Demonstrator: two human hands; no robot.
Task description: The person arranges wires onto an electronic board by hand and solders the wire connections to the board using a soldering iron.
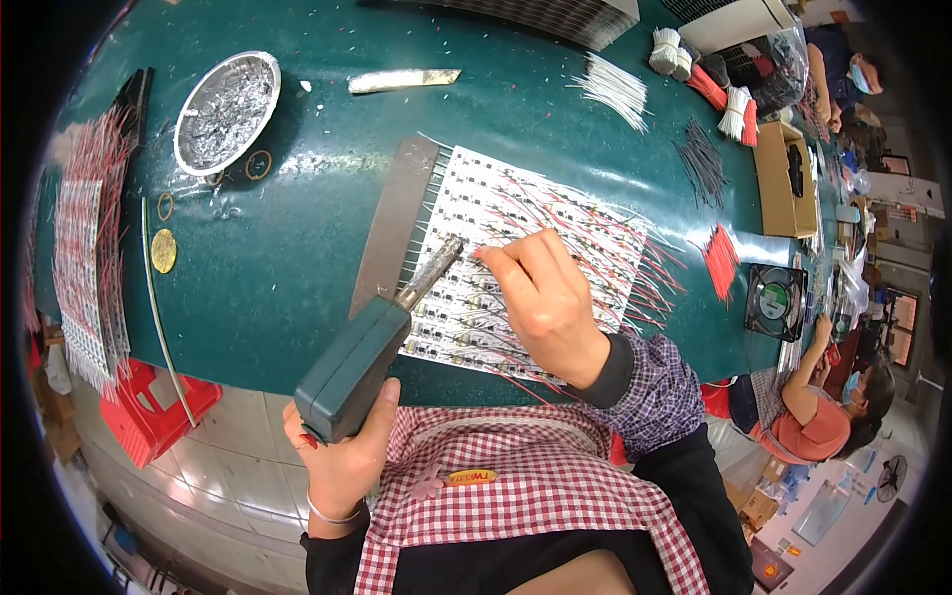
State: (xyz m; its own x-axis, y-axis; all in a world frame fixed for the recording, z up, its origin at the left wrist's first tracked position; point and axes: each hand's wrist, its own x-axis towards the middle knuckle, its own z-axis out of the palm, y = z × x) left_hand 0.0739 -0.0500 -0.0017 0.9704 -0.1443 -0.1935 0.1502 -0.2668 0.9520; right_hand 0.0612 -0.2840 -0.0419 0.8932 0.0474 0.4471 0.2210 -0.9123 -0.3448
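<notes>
My left hand (342,446) is wrapped round the grip of a dark green soldering gun (352,367). Its metal barrel points up and to the right, and the tip lies over a white circuit board panel (448,188) with rows of small black parts. Just right of that tip, my right hand (545,297) pinches a thin red wire (479,253) by the end against the panel; most of it is hidden by the fingers. Many red and white wires (650,268) stick out over the panel's right side. A flat brown bar (392,218) lies along the panel's left edge.
A bowl of silvery scraps (183,149) stands at the far left, near a yellow round pad (164,251) and stacked wired panels (84,248). White (615,91), black (702,164) and red wire bundles (721,260) lie right, with a small fan (775,300) and cardboard box (769,198). Two people sit beyond.
</notes>
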